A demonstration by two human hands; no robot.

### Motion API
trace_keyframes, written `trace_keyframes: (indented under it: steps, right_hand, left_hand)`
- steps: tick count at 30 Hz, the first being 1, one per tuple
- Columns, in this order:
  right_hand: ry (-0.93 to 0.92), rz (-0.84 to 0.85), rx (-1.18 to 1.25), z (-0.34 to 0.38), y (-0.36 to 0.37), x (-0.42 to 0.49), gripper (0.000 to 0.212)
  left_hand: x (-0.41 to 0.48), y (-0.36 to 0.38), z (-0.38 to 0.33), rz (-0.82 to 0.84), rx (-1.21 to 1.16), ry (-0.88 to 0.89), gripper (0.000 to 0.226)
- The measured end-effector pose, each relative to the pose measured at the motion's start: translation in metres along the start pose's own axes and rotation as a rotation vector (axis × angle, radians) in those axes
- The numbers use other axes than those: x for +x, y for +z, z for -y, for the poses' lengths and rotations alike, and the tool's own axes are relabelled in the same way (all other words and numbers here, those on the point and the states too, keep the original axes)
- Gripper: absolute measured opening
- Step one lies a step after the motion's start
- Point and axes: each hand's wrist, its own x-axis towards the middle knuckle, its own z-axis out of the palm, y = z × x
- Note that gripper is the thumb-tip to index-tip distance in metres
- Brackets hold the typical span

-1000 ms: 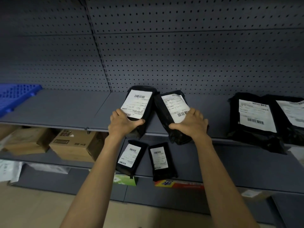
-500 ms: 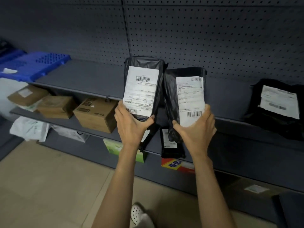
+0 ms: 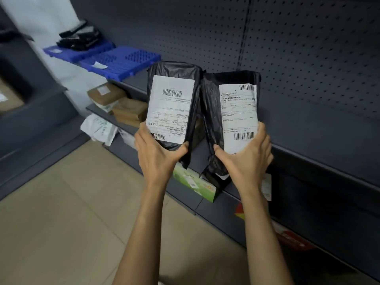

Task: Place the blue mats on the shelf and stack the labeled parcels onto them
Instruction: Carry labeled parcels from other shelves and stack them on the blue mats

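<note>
Head view is showing two blue mats [image 3: 123,62] lying side by side at the far left end of the grey shelf [image 3: 312,138]. A pile of dark parcels [image 3: 79,39] is sitting on the farther one and a small white slip [image 3: 100,65] is resting on the nearer one. Below them, brown cardboard boxes [image 3: 115,101] and white mailing bags [image 3: 98,129] are crowding the lower shelf [image 3: 96,109].

Moving toward the middle, your left hand [image 3: 156,157] is gripping the bottom end of a black labeled parcel [image 3: 171,108], thumb curling round its right edge. You are holding it upright in the air in front of the shelf, label facing you. Just beside it, your right hand [image 3: 245,159] is clasping the bottom of a second black labeled parcel [image 3: 238,112], fingers wrapping its right side and thumb pressing the left. Both parcels are hanging well apart from the mats.

Under your hands a green carton [image 3: 195,185] is lying on the lower shelf. Farther right a red package [image 3: 294,240] is sitting, blurred, lower down.
</note>
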Motion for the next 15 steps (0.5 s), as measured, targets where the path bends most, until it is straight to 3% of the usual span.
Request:
trace_keyframes:
  steps: [15]
  right_hand:
    - [-0.193, 0.189, 0.142, 0.243, 0.236, -0.047, 0.118]
  left_hand:
    - [0.189, -0.158, 0.196, -0.256, 0.075, -0.122, 0.105]
